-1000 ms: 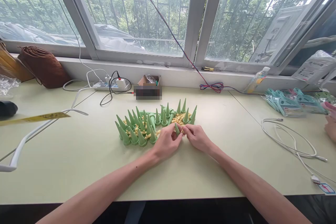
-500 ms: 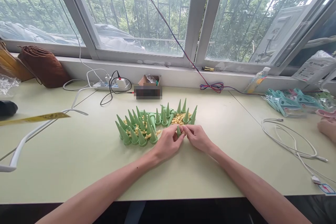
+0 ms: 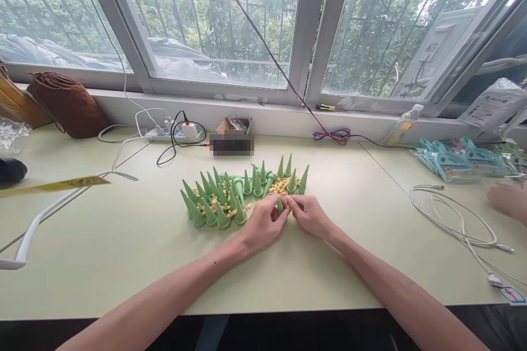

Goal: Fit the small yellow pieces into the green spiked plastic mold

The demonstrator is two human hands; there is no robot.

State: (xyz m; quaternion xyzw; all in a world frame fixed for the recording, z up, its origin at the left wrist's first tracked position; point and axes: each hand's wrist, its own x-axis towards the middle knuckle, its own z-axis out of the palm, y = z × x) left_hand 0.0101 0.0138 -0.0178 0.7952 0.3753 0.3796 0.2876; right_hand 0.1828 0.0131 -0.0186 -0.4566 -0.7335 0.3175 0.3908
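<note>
My left hand (image 3: 265,222) is closed around a green plastic spike (image 3: 280,206), whose pointed tip shows between thumb and fingers. Right beside it, my right hand (image 3: 310,215) pinches a tiny yellow piece (image 3: 287,207) against the spike; the fingertips hide most of it. To the left of my hands stand several more cone-shaped green spikes (image 3: 211,214), points up, with yellow plastic pieces among them. A loose heap of yellow pieces (image 3: 281,185) lies just beyond my fingers, with further green spikes (image 3: 292,182) around it.
Coiled white cables (image 3: 457,225) lie on the right, near another person's blurred hand (image 3: 508,200). Bagged teal clips (image 3: 448,159) and a bottle (image 3: 404,125) sit behind. A power strip (image 3: 164,132), small cardboard box (image 3: 234,125) and brown pouch (image 3: 68,104) line the window side.
My hands have barely moved and keep the same hold. At the right edge, the other person's hand has shifted inward, and the pink item by it is out of sight.
</note>
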